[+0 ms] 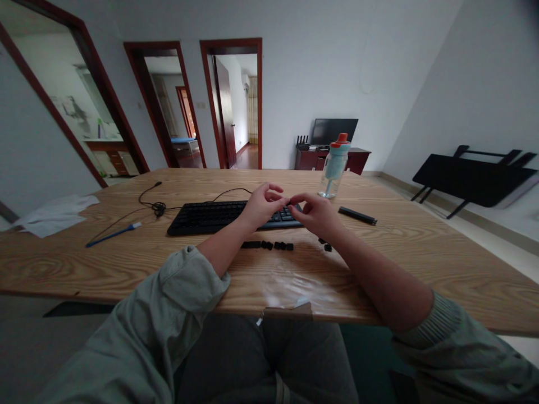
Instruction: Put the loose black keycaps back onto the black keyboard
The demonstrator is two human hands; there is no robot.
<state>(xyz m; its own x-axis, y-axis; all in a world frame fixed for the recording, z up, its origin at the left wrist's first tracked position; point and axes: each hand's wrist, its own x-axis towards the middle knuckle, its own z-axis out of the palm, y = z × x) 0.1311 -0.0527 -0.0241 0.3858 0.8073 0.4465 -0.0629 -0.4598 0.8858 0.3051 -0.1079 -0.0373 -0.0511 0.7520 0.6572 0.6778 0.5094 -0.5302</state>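
Over the keyboard [210, 217], our left hand [265, 206] and right hand [318, 213] seem busy with keys [283, 217], fingers narrow, any hold unclear; next needs a light, steady touch

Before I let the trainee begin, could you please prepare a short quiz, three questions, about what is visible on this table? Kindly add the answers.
1. Multiple choice: which of these is nearest to the left hand and the right hand?
A. the white sheet
B. the keyboard
C. the blue-handled tool

2. True or false: the clear bottle stands upright on the table.

3. Fill in "near" or "far": from the person's seat, the row of small black pieces lies on the ____ side of the keyboard.

Key: 1. B; 2. True; 3. near.
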